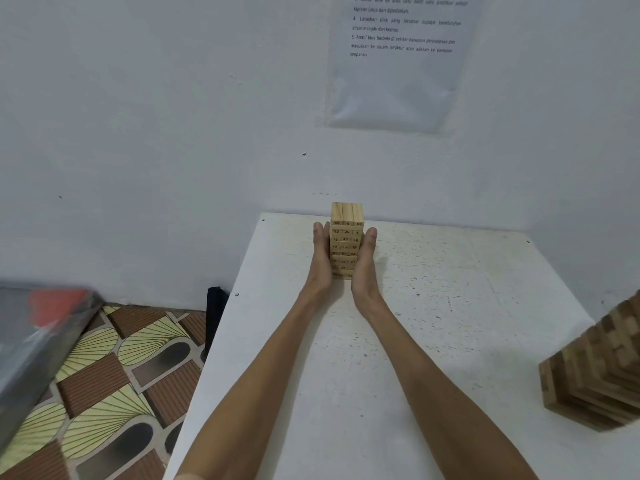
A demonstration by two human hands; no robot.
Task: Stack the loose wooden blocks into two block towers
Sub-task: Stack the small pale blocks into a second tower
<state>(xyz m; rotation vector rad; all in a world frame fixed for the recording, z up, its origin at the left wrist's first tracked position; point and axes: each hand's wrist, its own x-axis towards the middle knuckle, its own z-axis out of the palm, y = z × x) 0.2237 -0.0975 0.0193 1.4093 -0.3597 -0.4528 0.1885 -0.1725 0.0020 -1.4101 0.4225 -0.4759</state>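
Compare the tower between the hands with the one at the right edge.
The pale tower bears printed numbers; the dark tower shows mixed browns. The left hand and right hand press the pale tower's sides; the dark tower stands untouched. Both are stacked wooden blocks.

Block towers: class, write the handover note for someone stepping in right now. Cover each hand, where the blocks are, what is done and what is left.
Left hand: fingers straight, flat against the left side of the light numbered tower.
Right hand: the same on its right side.
The light tower stands upright at the far end of the white table, near the wall.
The darker tower stands at the table's right side, partly out of frame.
Done: both towers are built, and no loose blocks are in view.
Left: probably just squaring up the light tower, then easing both hands away.
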